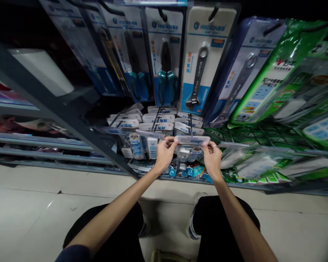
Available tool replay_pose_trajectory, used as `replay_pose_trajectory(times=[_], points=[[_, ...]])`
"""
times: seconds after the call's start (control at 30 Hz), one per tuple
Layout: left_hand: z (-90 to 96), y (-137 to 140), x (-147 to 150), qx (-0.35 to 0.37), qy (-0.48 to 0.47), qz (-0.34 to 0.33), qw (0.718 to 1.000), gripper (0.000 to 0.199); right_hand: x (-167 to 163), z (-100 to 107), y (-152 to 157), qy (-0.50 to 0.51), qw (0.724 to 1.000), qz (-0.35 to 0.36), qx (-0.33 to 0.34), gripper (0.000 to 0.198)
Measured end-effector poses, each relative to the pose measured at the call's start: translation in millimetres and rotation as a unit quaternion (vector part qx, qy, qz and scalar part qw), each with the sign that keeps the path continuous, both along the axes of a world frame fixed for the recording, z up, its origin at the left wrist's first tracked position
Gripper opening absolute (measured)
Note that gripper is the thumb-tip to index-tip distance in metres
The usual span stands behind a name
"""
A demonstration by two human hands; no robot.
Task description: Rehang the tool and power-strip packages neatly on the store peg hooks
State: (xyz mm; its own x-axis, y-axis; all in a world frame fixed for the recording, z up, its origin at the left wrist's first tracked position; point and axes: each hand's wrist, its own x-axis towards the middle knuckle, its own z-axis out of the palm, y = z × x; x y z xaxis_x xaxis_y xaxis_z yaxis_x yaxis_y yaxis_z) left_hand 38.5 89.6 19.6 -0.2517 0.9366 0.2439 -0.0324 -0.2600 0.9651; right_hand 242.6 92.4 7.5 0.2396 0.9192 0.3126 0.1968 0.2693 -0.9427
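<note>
My left hand [165, 153] pinches the left end of a flat label holder [192, 140] with thumb and fingers. At its right end, my right hand [212, 155] grips it the same way and wears a ring. The holder sits at the front of a black display hook, in line with several white-headed AIGE packs [190, 130] hanging behind it. Just below it, between my hands, is a clear pack [190, 153] with a white item inside. Another label holder [151, 134] is beside my left hand.
Above hang carded pliers [166, 78] and an adjustable wrench [198, 78]. Green socket packs [262, 80] fill the right side. A grey shelf post [79, 123] slants down at left. Small blue bags [190, 171] lie low on the shelf, over the tiled floor [27, 203].
</note>
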Motion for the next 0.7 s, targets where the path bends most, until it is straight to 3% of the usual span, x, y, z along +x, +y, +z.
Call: replay_pose_trajectory(times=[0.2, 0.43, 0.7], points=[[-2.0, 2.2, 10.6, 0.009, 0.028, 0.054, 0.998, 0.024, -5.7, -1.2, 1.3, -0.016, 1.000, -0.024, -0.002, 0.039], [-1.1, -11.5, 21.9, 0.057, 0.002, 0.076, 0.995, 0.021, -8.6, 1.7, -7.1, -0.034, 0.998, -0.019, 0.041, 0.030], [-0.4, 3.0, 21.3, -0.012, -0.074, 0.093, 0.993, 0.032, -17.2, -1.1, -3.8, 0.014, 1.000, -0.021, -0.010, 0.037]])
